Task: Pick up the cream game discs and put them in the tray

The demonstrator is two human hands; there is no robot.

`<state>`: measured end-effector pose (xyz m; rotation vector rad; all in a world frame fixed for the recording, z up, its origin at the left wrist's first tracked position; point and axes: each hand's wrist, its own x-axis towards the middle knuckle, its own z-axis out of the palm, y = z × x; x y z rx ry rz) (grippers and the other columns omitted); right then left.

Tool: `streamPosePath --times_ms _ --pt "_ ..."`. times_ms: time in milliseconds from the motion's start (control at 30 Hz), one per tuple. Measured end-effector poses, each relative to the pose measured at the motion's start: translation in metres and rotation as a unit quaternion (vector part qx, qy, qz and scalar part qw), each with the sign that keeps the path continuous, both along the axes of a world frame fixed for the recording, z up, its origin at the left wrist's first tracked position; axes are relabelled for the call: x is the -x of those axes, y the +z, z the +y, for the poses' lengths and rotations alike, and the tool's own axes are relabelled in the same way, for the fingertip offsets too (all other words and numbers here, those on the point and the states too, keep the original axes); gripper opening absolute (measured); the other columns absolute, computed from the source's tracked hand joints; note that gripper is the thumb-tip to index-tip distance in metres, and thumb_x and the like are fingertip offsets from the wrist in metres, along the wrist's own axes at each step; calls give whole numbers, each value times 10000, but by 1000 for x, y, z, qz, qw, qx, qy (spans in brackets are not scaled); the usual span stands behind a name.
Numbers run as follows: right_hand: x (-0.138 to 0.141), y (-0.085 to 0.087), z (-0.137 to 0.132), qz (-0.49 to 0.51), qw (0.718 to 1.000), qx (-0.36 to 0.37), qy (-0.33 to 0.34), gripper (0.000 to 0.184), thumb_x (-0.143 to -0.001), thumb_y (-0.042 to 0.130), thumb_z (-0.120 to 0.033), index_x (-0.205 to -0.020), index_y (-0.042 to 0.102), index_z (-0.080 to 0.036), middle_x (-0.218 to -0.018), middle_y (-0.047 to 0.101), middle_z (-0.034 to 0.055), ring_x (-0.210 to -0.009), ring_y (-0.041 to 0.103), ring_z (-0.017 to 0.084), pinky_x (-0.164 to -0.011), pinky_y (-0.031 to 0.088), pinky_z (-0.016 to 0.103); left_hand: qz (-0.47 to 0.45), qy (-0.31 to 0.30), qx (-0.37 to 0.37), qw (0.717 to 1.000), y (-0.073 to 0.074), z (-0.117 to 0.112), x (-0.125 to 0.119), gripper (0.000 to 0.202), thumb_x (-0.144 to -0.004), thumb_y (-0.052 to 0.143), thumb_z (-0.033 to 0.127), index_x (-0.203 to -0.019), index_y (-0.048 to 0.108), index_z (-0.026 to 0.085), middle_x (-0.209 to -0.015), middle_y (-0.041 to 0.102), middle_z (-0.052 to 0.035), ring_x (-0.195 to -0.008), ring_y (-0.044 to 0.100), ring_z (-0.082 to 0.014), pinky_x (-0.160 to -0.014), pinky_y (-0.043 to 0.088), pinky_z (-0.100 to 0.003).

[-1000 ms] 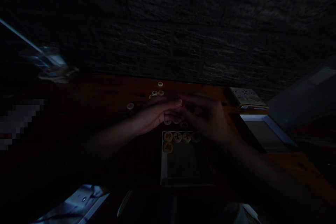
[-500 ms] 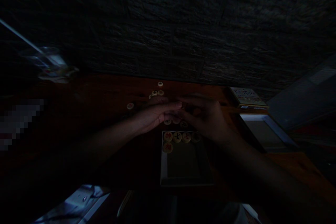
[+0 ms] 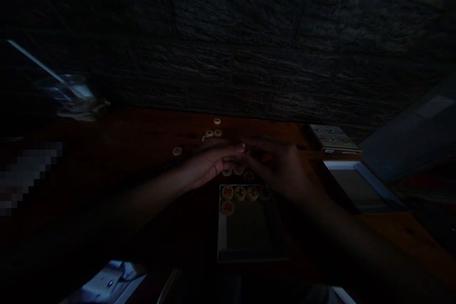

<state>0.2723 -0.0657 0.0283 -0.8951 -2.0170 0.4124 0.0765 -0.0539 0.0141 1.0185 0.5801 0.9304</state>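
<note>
My left hand [image 3: 210, 164] and my right hand [image 3: 280, 159] meet at the fingertips just beyond a shallow box tray [image 3: 223, 237]. The left thumb lies along its curled fingers. Thumb and fingers of the right hand close in on the left fingertips; whatever is between them is hidden in the dark. Inside the tray, round Chinese chess pieces line the far edge: a red-marked piece [image 3: 227, 193], a dark-marked piece [image 3: 240, 193], another red one [image 3: 252, 193] and a shadowed one [image 3: 265, 193]. One more red piece [image 3: 227, 207] begins a second row. Loose pieces [image 3: 227, 172] lie under the hands.
More chess pieces [image 3: 217, 133] are scattered on the wooden table [image 3: 142, 126] toward the stone wall [image 3: 228, 47]. To the right sit a printed box [image 3: 335, 137] and an open box lid [image 3: 356, 185]. A clear cup [image 3: 73, 92] with a straw stands at left.
The view has tilted up slightly, so the tray and table sit lower in the picture. Both hands stay together in nearly the same place, with a small shift of the fingers.
</note>
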Motion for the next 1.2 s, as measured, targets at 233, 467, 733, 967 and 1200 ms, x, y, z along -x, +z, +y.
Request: streamPosePath --times_ms 233,467,733,967,1200 --pt "0 1 -2 4 1000 -30 5 344 -905 770 -262 -1249 767 -254 -973 795 50 -773 724 177 -710 573 297 8 -6 18 1000 -4 1 1 241 -860 812 342 -949 784 120 -912 801 -117 -789 756 -188 -740 595 -293" --pt "-1 -1 -2 -12 1000 8 -10 347 -905 769 -289 -1248 762 -236 -1048 812 66 -791 752 195 -753 599 324 8 1 12 1000 -2 0 -1 231 -845 815 295 -962 788 98 -947 798 -136 -836 748 -191 -765 589 -291" --pt "0 -1 -2 -9 999 -47 2 325 -906 776 -255 -1227 761 -204 -988 795 57 -768 730 164 -723 585 281 9 -6 12 1000 -4 1 1 285 -866 804 345 -1000 777 95 -931 796 -129 -806 752 -196 -742 596 -300" --pt "1 0 -2 -7 998 -55 17 315 -911 759 -205 -1226 759 -206 -1023 795 59 -818 736 171 -763 589 292 -13 2 9 1000 0 1 -1 188 -854 807 253 -939 782 87 -888 788 -104 -814 740 -182 -748 589 -287" --pt "0 1 -3 3 998 -63 19 316 -904 772 -214 -1220 760 -206 -1000 784 53 -819 729 165 -746 581 283 4 -17 15 1000 -5 2 2 253 -882 797 333 -999 785 109 -934 798 -114 -820 750 -179 -765 597 -290"
